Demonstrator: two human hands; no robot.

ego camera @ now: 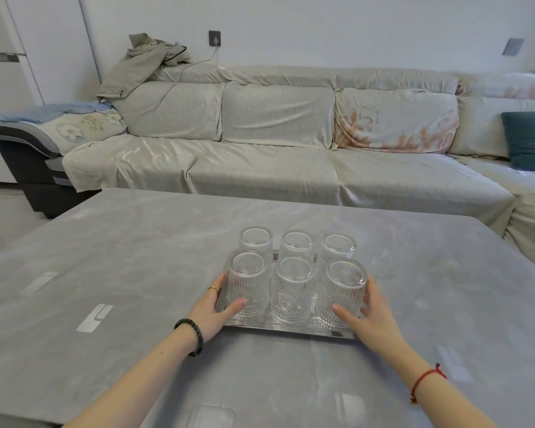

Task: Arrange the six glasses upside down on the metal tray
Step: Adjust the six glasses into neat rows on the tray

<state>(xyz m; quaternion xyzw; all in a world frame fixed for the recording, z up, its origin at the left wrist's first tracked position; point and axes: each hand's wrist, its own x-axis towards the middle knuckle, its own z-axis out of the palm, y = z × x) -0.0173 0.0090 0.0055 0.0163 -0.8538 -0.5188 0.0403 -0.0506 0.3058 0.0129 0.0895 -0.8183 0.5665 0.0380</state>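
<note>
**6 glasses inverted on tray, hands at both ends**

On the grey table (136,257): metal tray (291,330) near the front middle, carrying 6 ribbed clear glasses (292,288), all upside down, in 2 rows of 3, set close together. Back row partly hidden behind the front row.

Left hand (212,313) at the tray's left end, fingers curled around the front-left glass (247,285), thumb on its near side, other fingers behind it. Gold ring on 1 finger, dark bead bracelet (192,336) at the wrist.

Right hand (372,316) at the tray's right end, fingers wrapped around the front-right glass (343,291), thumb on the near side. Red string (425,379) at the wrist.

Behind the table: covered sofa (275,143) with a teal cushion (530,142).
</note>
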